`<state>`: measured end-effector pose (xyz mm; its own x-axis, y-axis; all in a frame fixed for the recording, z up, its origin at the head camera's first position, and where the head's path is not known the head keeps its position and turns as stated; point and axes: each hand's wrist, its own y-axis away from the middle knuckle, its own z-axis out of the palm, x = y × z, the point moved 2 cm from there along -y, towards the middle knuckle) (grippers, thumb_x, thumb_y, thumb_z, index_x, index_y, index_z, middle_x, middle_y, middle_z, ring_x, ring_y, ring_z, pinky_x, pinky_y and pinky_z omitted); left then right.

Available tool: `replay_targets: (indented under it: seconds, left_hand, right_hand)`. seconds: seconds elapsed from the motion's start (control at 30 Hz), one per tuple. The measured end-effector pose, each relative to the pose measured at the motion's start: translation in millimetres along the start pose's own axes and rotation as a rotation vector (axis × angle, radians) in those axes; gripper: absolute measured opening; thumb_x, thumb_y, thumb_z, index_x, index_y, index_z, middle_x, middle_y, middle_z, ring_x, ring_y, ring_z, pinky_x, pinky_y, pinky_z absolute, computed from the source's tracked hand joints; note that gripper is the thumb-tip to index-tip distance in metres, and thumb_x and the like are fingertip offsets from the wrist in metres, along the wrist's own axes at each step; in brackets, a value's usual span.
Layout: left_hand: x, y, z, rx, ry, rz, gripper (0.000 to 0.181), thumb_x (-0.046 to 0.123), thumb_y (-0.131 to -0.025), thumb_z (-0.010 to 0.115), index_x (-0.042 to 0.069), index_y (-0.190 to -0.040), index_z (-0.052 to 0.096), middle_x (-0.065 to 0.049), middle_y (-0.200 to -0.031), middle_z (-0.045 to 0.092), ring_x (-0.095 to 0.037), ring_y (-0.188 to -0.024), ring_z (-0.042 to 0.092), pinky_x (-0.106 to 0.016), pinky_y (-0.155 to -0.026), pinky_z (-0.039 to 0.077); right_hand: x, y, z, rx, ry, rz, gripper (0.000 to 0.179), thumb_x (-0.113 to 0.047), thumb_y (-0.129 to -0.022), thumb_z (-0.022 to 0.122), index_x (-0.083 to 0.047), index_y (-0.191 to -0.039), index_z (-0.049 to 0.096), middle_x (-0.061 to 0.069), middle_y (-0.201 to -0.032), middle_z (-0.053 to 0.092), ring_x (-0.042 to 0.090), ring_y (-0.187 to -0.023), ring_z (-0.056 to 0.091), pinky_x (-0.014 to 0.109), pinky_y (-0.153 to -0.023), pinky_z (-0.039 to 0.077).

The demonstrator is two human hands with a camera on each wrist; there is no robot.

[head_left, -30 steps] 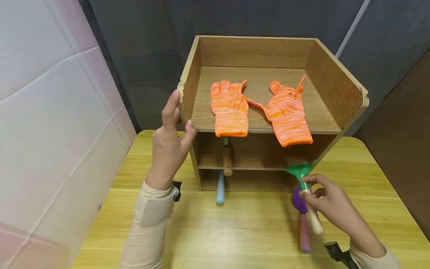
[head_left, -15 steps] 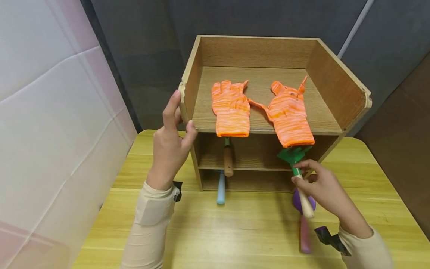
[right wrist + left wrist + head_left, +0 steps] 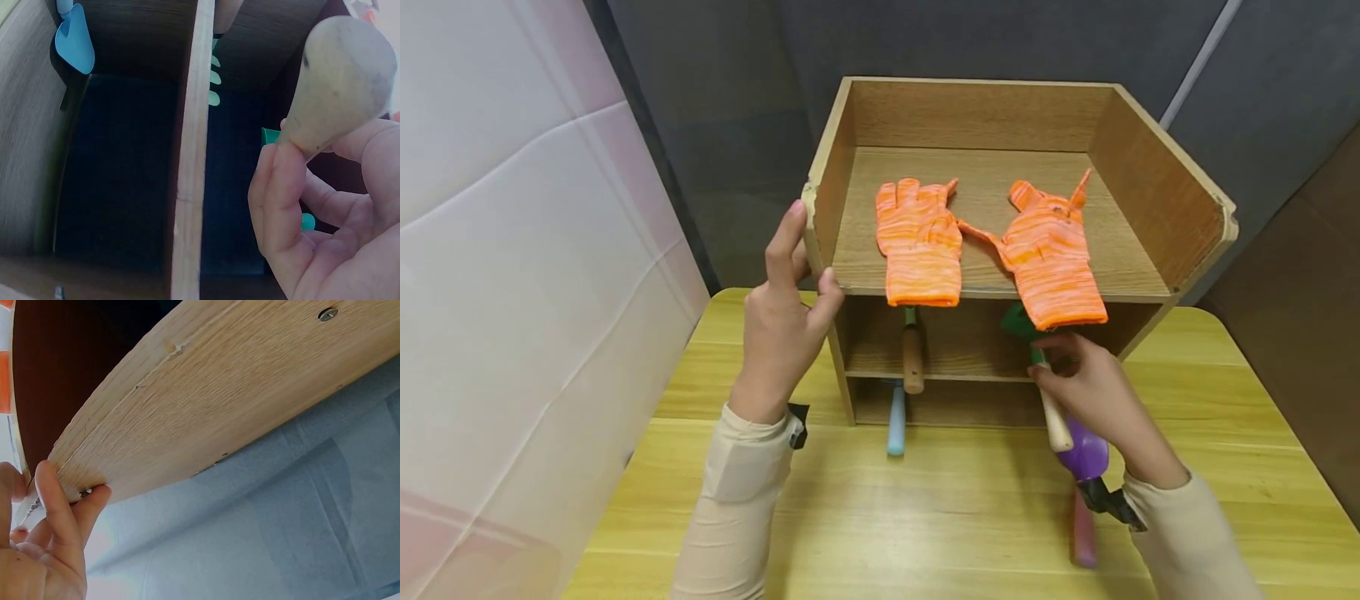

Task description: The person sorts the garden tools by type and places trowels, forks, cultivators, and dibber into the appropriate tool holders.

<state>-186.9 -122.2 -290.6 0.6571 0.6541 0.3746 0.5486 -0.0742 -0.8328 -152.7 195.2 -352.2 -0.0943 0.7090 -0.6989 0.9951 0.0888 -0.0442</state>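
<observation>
My left hand (image 3: 782,325) grips the front edge of the left side panel of a wooden shelf unit (image 3: 977,117); the left wrist view shows its fingers against the panel's outer face (image 3: 187,419). With thumb and fingers, my right hand (image 3: 1093,392) pinches a green hand rake (image 3: 1056,421) near the top of its pale wooden handle. The rake's head points into the right part of the middle compartment, partly hidden beneath an orange glove (image 3: 1052,258). In the right wrist view the handle's rounded end (image 3: 340,81) faces the camera.
Another orange glove (image 3: 922,250) lies on the top shelf. A wooden-handled green tool (image 3: 913,362) sticks out of the middle compartment, and a blue trowel (image 3: 897,425) out of the bottom one. A purple trowel (image 3: 1086,454) lies at the right, partly behind my right wrist.
My right hand has moved left and up with the hand rake, bringing its green head from beside the unit's right edge into the middle compartment. The left hand keeps its hold.
</observation>
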Motion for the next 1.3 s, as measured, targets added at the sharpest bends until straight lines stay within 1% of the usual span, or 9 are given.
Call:
replay_targets:
  seconds: [0.13,0.27,0.47,0.63,0.73,0.83,1.0,1.17,1.3]
  left_hand:
    - [-0.2,0.2,0.3,0.009,-0.004,0.003,0.059,0.006,-0.086,0.050,0.016,-0.138,0.024,-0.016,-0.112,0.066,-0.022,-0.071,0.065,-0.026,-0.046,0.034]
    - [-0.1,0.9,0.5,0.020,-0.013,0.005,0.060,0.006,-0.086,0.051,0.017,-0.139,0.025,-0.016,-0.111,0.067,-0.022,-0.067,0.064,-0.026,-0.044,0.032]
    - [-0.4,0.5,0.9,0.026,-0.002,0.014,0.060,0.006,-0.086,0.050,0.017,-0.139,0.025,-0.017,-0.112,0.066,-0.023,-0.070,0.065,-0.026,-0.045,0.034]
    - [0.2,0.4,0.2,0.020,0.003,0.018,0.059,0.005,-0.086,0.050,0.017,-0.139,0.025,-0.018,-0.114,0.065,-0.022,-0.066,0.063,-0.025,-0.044,0.034]
    - [0.7,0.4,0.1,0.015,0.003,0.018,0.060,0.005,-0.086,0.050,0.017,-0.138,0.025,-0.018,-0.114,0.065,-0.022,-0.065,0.063,-0.024,-0.044,0.032]
    - [1.0,0.7,0.0,0.011,-0.001,0.015,0.060,0.005,-0.086,0.051,0.017,-0.138,0.024,-0.018,-0.115,0.064,-0.022,-0.066,0.063,-0.024,-0.044,0.032]
    - [1.1,1.1,0.1,0.006,0.001,0.011,0.060,0.005,-0.086,0.051,0.017,-0.139,0.024,-0.018,-0.114,0.065,-0.022,-0.066,0.063,-0.025,-0.044,0.033]
    - [1.1,1.1,0.2,0.014,-0.004,0.015,0.060,0.005,-0.086,0.050,0.016,-0.138,0.024,-0.018,-0.114,0.065,-0.023,-0.068,0.064,-0.025,-0.045,0.034]
    - [1.1,1.1,0.3,0.017,-0.012,0.020,0.060,0.005,-0.086,0.051,0.017,-0.138,0.024,-0.019,-0.113,0.065,-0.023,-0.066,0.064,-0.025,-0.044,0.035]
  right_hand:
    - [-0.5,-7.8,4.0,0.033,-0.013,-0.024,0.035,-0.027,-0.086,0.060,-0.008,-0.115,0.058,0.014,-0.114,0.063,0.024,-0.096,0.060,0.035,-0.080,0.045]
    - [-0.7,-14.6,7.3,0.055,-0.023,-0.032,0.032,-0.026,-0.086,0.061,-0.006,-0.111,0.061,0.015,-0.109,0.064,0.025,-0.093,0.060,0.036,-0.080,0.045]
    - [-1.4,-25.6,8.9,0.059,-0.027,-0.038,0.032,-0.022,-0.086,0.059,-0.004,-0.112,0.056,0.015,-0.110,0.058,0.026,-0.094,0.055,0.039,-0.081,0.043]
    - [-0.7,-33.6,11.8,0.045,-0.033,-0.031,0.031,-0.018,-0.086,0.059,-0.002,-0.112,0.057,0.015,-0.102,0.056,0.022,-0.081,0.052,0.032,-0.073,0.042]
    - [0.1,-37.9,14.3,0.052,-0.062,-0.061,0.029,-0.013,-0.085,0.059,0.001,-0.111,0.056,0.016,-0.102,0.056,0.021,-0.076,0.050,0.029,-0.069,0.041]
    - [2.0,-42.5,17.0,0.056,-0.091,-0.094,0.028,-0.007,-0.083,0.059,0.003,-0.109,0.056,0.020,-0.108,0.056,0.025,-0.084,0.053,0.031,-0.073,0.043]
    - [4.3,-48.7,19.9,0.054,-0.094,-0.096,0.026,-0.004,-0.083,0.060,0.004,-0.107,0.057,0.023,-0.111,0.057,0.030,-0.096,0.055,0.034,-0.079,0.043]
    - [4.9,-53.9,20.5,0.041,-0.087,-0.087,0.025,-0.006,-0.084,0.059,0.004,-0.106,0.056,0.021,-0.107,0.056,0.023,-0.081,0.052,0.028,-0.070,0.042]
    - [5.3,-58.1,20.5,0.031,-0.101,-0.079,0.020,-0.008,-0.085,0.057,0.004,-0.102,0.056,0.017,-0.099,0.054,0.015,-0.073,0.046,0.025,-0.069,0.039]
